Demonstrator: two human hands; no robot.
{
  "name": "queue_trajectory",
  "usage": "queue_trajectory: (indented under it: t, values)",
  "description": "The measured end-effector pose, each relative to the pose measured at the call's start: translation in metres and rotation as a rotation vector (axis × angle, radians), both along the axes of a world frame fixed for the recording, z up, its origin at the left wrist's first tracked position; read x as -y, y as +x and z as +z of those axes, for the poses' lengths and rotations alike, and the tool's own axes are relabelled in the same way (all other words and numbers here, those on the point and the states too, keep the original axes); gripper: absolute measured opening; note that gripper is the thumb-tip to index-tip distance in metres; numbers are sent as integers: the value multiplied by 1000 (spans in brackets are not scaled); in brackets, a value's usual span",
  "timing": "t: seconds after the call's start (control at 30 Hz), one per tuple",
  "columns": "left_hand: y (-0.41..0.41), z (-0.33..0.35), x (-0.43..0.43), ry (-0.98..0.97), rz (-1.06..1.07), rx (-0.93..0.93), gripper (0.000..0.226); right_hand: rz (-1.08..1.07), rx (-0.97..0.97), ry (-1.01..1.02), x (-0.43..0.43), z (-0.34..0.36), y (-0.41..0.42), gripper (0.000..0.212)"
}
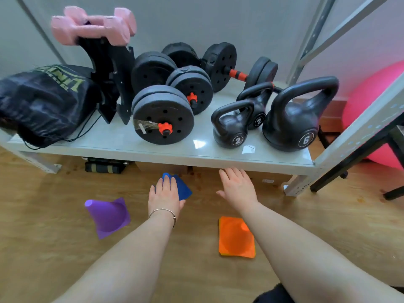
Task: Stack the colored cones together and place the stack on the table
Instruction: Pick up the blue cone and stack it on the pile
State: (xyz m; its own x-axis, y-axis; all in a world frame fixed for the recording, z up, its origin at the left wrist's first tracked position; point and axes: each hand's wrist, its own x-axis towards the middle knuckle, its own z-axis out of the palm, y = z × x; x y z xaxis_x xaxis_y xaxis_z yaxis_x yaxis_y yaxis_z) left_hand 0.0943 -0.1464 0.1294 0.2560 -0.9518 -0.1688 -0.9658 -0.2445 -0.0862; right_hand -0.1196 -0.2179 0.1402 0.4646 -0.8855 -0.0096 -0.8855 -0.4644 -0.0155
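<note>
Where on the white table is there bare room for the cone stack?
The front strip of the table is free between the front dumbbell and the small kettlebell, and also between the black bag and that dumbbell. The back and right side are crowded with weights.

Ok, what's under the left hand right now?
The blue cone on the wood floor; the left hand lies over it. Its near side is covered, so grip is unclear.
</note>
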Motion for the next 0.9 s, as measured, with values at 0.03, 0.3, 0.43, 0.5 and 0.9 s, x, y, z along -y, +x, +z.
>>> queue_trajectory:
  t: [0.03, 0.3, 0.43, 0.5, 0.9]
  values:
    - [7, 1, 0, -8, 18, -1, 85, 9, 5, 3, 1, 2, 9, 69]
    - [59, -30, -4, -4, 179, -70, 85, 140, 40, 94, 19, -11, 71, 68]
    - [79, -59, -4, 22, 241, -100, 86, 194, -14, 173, 32, -29, 94, 71]
    - [87, -72, 1, 47, 245, -98, 86, 196, -35, 214, 39, -41, 106, 73]
    - [103, -139, 34, 141, 226, -163, 78, 166, -123, 434, 71, -112, 168, 70]
